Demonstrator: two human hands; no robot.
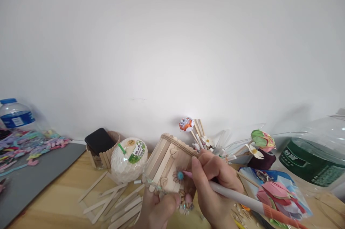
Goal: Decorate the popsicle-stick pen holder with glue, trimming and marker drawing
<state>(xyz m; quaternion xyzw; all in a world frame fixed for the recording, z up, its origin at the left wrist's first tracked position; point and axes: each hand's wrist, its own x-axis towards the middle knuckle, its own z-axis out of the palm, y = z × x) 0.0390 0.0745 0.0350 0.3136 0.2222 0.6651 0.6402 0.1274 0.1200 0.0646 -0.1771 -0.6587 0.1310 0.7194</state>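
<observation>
A plain white wall is seen behind a light wooden table. A grey mat is laid at its left. Even, diffuse lighting is noted.

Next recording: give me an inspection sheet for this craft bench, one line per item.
Surface: light wooden tabletop, grey mat at left.
Job's things: round craft-stick pot with blue-centred flower; white pen-like tool, tip at the flower.
Clutter: loose wooden craft sticks, net-wrapped white coconut, paper flowers, black phone.
Grips: left hand holds the pot from below; right hand holds the tool.
Cables: nothing seen.
Surroundings: plain white wall, clear plastic water bottle.
</observation>
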